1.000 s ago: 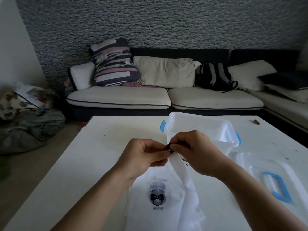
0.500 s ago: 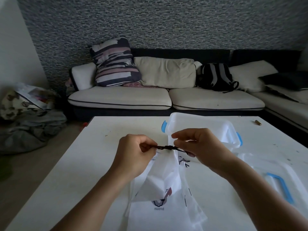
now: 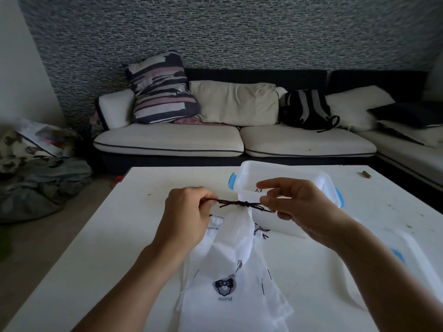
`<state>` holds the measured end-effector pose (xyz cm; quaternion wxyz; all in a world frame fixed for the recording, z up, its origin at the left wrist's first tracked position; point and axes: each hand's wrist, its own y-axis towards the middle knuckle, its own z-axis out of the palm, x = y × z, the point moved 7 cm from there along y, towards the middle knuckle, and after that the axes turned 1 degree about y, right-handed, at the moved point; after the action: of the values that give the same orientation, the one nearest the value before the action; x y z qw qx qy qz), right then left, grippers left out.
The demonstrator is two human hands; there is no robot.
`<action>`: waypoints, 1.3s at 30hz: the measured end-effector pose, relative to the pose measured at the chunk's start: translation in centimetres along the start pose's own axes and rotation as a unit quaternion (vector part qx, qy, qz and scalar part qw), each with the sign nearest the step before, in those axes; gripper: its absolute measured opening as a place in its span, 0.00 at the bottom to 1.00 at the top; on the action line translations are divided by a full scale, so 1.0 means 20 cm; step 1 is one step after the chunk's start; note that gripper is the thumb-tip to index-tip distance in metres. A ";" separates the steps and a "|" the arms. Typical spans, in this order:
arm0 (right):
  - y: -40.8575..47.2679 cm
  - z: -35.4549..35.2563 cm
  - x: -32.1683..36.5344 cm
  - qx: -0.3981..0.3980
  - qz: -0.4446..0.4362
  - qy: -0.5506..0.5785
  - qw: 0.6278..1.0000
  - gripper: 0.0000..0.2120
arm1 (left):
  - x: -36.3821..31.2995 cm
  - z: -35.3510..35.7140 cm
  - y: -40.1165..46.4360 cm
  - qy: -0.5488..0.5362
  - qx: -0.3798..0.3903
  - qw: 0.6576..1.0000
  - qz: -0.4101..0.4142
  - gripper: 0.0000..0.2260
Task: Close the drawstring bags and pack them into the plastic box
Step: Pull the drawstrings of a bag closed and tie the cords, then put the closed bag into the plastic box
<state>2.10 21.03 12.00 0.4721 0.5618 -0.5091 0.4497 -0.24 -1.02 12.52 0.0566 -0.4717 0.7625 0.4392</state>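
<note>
A white drawstring bag hangs lifted above the table, its mouth gathered tight on a dark cord stretched level between my hands. My left hand grips the cord's left end. My right hand pinches its right end. More white bags, one with a dark bow-tie logo, lie flat under it near the front edge. The clear plastic box with blue latches stands open just behind my hands.
The box's clear lid with a blue handle lies at the right on the white table. A small brown object sits at the far right corner. A sofa stands behind the table, and a heap of clothes lies on the floor at left.
My hands have moved apart, drawing the cord out to both sides. The bag's mouth has bunched shut and the bag has risen off the pile.
</note>
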 end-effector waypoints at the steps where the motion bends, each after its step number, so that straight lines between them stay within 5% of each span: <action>1: 0.00 -0.02 0.00 -0.009 -0.004 -0.013 1.000 0.15 | 0.01 0.02 0.00 -0.017 0.016 1.000 -0.008 0.05; 3: -0.01 -0.03 0.00 -0.027 -0.022 0.002 0.999 0.16 | 0.03 0.10 -0.02 -0.120 0.082 0.985 -0.090 0.03; 4: -0.02 -0.02 0.00 -0.026 -0.029 0.039 0.998 0.17 | 0.04 0.16 -0.05 -0.222 0.114 0.952 -0.177 0.02; 7: -0.03 0.03 0.03 -0.040 -0.085 0.068 0.993 0.20 | -0.06 0.30 -0.15 -0.511 0.133 0.760 -0.379 0.09; 11: -0.09 0.10 0.09 -0.082 -0.106 -0.308 0.942 0.54 | -0.12 0.33 -0.07 -0.671 0.050 0.623 -0.399 0.13; 13: -0.10 0.16 0.04 -0.073 -0.072 -0.433 0.895 0.61 | -0.12 0.33 -0.03 -0.710 0.043 0.584 -0.391 0.14; 16: -0.03 0.13 -0.01 -0.132 -0.103 -0.349 0.922 0.33 | -0.18 0.37 0.01 -0.741 0.102 0.560 -0.355 0.16; 18: 0.00 0.05 0.01 -0.206 -0.124 -0.307 0.921 0.27 | -0.18 0.40 0.02 -0.747 0.104 0.552 -0.356 0.13; 21: -0.05 -0.18 0.20 -0.368 -0.199 -0.258 0.871 0.30 | -0.09 0.41 0.04 -0.722 0.034 0.573 -0.385 0.05; 25: -0.03 -0.34 0.43 -0.460 -0.295 -0.390 0.741 0.32 | 0.10 0.39 0.05 -0.491 0.024 0.783 -0.382 0.04; 28: 0.33 -0.32 0.27 -0.340 -0.166 -0.530 0.759 0.28 | 0.14 0.40 0.06 -0.348 0.046 0.873 -0.339 0.04; 31: 0.68 -0.26 -0.15 -0.120 0.028 -0.623 0.773 0.23 | 0.16 0.40 0.06 -0.179 0.089 0.945 -0.261 0.11; 35: 0.83 -0.22 -0.54 0.145 0.238 -0.582 0.764 0.23 | 0.28 0.44 0.04 0.031 0.200 0.961 -0.188 0.22; 37: 0.85 -0.26 -0.67 0.208 0.333 -0.500 0.772 0.24 | 0.36 0.47 0.00 0.115 0.271 0.940 -0.175 0.27; 39: 0.94 -0.34 -0.78 0.186 0.350 -0.508 0.765 0.29 | 0.45 0.51 -0.05 0.160 0.324 0.915 -0.180 0.30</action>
<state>-17.93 29.34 -1.01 -0.1596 0.5676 -0.7423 0.3183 -7.79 0.09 1.23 0.1619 -0.6205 0.7642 0.0689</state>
